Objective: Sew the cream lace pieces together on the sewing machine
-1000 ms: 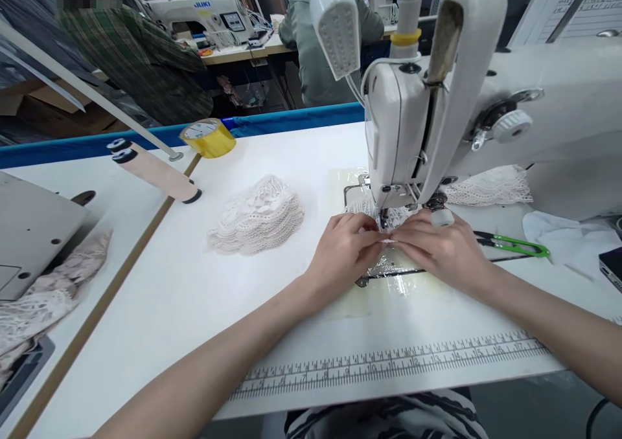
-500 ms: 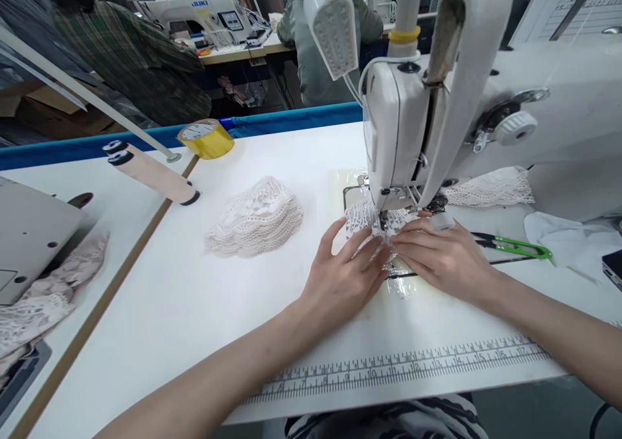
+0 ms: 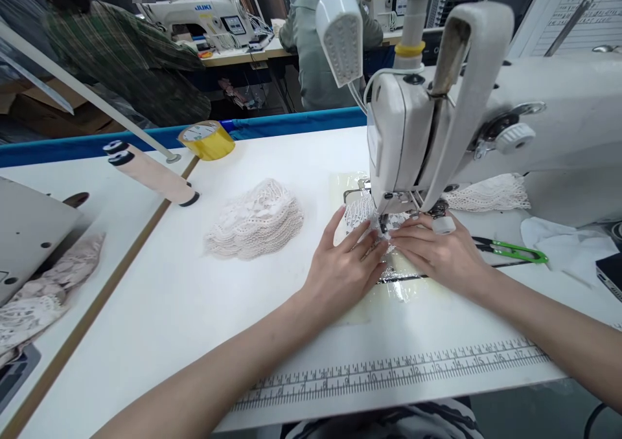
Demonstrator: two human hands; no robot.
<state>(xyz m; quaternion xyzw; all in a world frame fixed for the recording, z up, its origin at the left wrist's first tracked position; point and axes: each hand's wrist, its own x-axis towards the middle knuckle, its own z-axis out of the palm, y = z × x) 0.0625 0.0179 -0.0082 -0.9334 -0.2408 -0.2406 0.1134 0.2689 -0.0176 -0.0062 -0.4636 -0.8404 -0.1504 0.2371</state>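
A white lace piece point(image 3: 358, 210) lies under the presser foot of the sewing machine point(image 3: 405, 135). My left hand point(image 3: 343, 261) rests on the near left of the lace, fingers spread and fingertips close to the foot. Flat on the right side of it lies my right hand point(image 3: 440, 248), its fingers stretched out toward the needle. Both hands press the lace from above, and neither grips it. Part of the lace is hidden by the fingers and the machine head.
A pile of lace pieces point(image 3: 255, 222) sits left of the hands. Green-handled thread snips point(image 3: 518, 251) lie at right, near a white cloth point(image 3: 558, 241). Yellow tape point(image 3: 208, 141) and thread cones point(image 3: 153, 175) are farther back. A ruler strip point(image 3: 389, 375) runs along the front edge.
The lace has shifted a little farther under the foot, with less of it showing near the fingers. Both hands have moved very slightly with it. The camera view has tilted slightly.
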